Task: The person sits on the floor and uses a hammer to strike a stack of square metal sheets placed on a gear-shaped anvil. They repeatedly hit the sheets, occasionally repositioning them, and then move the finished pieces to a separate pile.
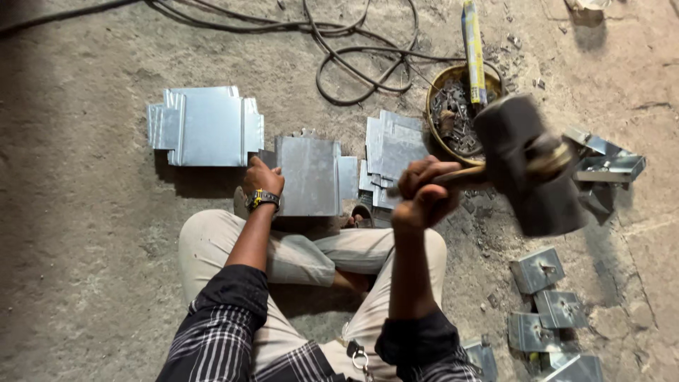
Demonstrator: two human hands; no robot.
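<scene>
My left hand (262, 175), with a yellow-edged wristwatch, rests on the left edge of a flat galvanised metal sheet piece (309, 175) lying on the ground in front of my crossed legs. My right hand (423, 192) is shut on the wooden handle of a large dark mallet (530, 164), whose blurred head is raised in the air to the right of the sheet.
A stack of folded metal sheets (205, 126) lies at the left. More cut sheets (392, 152) sit behind the work piece. A round bowl of small fasteners (453, 117) holds a yellow tube (472, 49). Small metal brackets (548, 297) lie at the right. Black cables (353, 49) loop on the floor.
</scene>
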